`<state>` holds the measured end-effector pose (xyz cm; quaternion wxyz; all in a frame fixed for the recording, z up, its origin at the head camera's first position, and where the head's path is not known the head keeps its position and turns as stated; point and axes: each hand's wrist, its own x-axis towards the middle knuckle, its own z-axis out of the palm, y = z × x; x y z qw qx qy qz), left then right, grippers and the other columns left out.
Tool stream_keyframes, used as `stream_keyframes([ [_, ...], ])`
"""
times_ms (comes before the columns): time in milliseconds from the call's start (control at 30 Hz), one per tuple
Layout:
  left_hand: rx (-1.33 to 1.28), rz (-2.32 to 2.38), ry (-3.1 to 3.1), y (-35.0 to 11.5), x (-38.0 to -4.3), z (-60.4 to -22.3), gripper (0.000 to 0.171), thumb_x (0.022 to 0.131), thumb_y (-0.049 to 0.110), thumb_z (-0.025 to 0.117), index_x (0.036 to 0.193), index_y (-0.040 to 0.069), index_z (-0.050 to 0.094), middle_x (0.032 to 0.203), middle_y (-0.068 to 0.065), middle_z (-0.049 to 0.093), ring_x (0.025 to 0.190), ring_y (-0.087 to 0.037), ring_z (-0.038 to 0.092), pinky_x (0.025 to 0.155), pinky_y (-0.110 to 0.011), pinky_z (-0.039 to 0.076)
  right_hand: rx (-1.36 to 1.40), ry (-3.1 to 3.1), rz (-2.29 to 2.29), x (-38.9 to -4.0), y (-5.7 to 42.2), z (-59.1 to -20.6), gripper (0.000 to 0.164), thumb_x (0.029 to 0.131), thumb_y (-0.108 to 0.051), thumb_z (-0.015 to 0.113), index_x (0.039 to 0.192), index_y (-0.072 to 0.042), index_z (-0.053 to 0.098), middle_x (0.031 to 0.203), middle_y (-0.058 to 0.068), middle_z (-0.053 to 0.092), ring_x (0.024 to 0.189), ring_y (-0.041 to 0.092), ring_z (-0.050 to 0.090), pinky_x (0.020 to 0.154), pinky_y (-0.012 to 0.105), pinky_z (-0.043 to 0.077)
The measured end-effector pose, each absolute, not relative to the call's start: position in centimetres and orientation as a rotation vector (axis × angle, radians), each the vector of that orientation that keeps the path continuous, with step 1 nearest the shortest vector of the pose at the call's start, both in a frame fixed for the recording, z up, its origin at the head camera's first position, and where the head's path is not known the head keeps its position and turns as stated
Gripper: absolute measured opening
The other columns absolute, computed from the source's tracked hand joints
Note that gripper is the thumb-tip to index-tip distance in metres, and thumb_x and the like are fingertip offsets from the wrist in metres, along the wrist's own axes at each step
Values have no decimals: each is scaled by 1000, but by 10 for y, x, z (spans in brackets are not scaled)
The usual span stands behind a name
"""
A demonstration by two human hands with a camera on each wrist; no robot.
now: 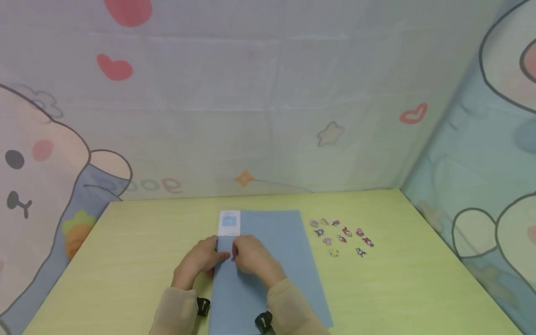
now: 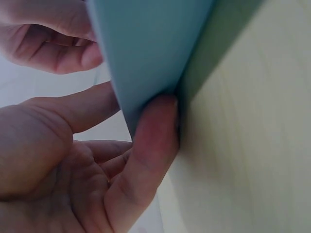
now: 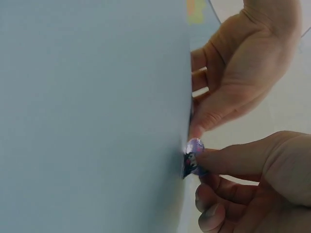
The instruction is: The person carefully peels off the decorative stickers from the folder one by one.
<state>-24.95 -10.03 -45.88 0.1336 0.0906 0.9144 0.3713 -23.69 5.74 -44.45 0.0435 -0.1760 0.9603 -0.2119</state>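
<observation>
A blue folder (image 1: 276, 242) lies on the table, a white label with a pale blue square at its top left corner. My left hand (image 1: 197, 258) grips the folder's left edge, the thumb on top and a finger (image 2: 158, 131) underneath, against the underside. Between thumb and fingers, my right hand (image 1: 253, 256) pinches a small, shiny purple sticker (image 3: 193, 158) with a dark-haired cartoon figure. The sticker stands tilted at the folder's surface, just beside the left thumb. In the head view the right hand covers most of it.
Several small cartoon stickers (image 1: 342, 238) are scattered on the yellow-green table (image 1: 402, 279) right of the folder. A cloth backdrop (image 1: 268, 116) with cartoon prints rises behind the table and along both sides. Black straps with camera mounts sit at both wrists.
</observation>
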Motion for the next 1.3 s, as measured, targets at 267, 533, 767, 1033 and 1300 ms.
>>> stream_keyframes([
  [267, 261, 1061, 2662, -99, -250, -457, 36, 94, 15, 66, 118, -8, 53, 81, -14, 63, 50, -24, 62, 55, -35, 52, -583, 2979, -744, -243, 83, -427, 19, 87, -6, 67, 73, -15, 57, 72, -4, 53, 67, 14, 48, 59, 29, 41],
  [533, 239, 1077, 2648, -99, -250, -459, 42, 94, 13, 66, 123, -11, 50, 87, -19, 64, 53, -25, 64, 59, -36, 53, -399, 2936, -914, -242, 133, -409, 8, 90, -9, 67, 86, -14, 61, 83, 0, 56, 74, 17, 52, 63, 32, 45],
  [767, 239, 1076, 2654, -98, -249, -459, 44, 94, 14, 66, 125, -12, 49, 87, -19, 64, 51, -24, 63, 57, -35, 53, -244, 2925, -1021, -242, 185, -407, 6, 91, -13, 68, 87, -12, 64, 83, 2, 60, 72, 20, 55, 59, 33, 46],
  [1033, 237, 1060, 2663, -99, -249, -457, 45, 94, 15, 66, 126, -11, 48, 89, -20, 65, 52, -24, 63, 59, -35, 53, -100, 2955, -1019, -242, 246, -410, 11, 95, -14, 64, 99, -4, 68, 91, 8, 63, 76, 21, 58, 64, 35, 49],
  [1300, 229, 1065, 2657, -99, -248, -456, 45, 93, 14, 66, 125, -12, 48, 91, -21, 64, 53, -24, 63, 60, -36, 53, 52, 2931, -988, -235, 296, -422, 14, 95, -14, 63, 100, -1, 68, 93, 11, 64, 74, 23, 56, 63, 36, 47],
])
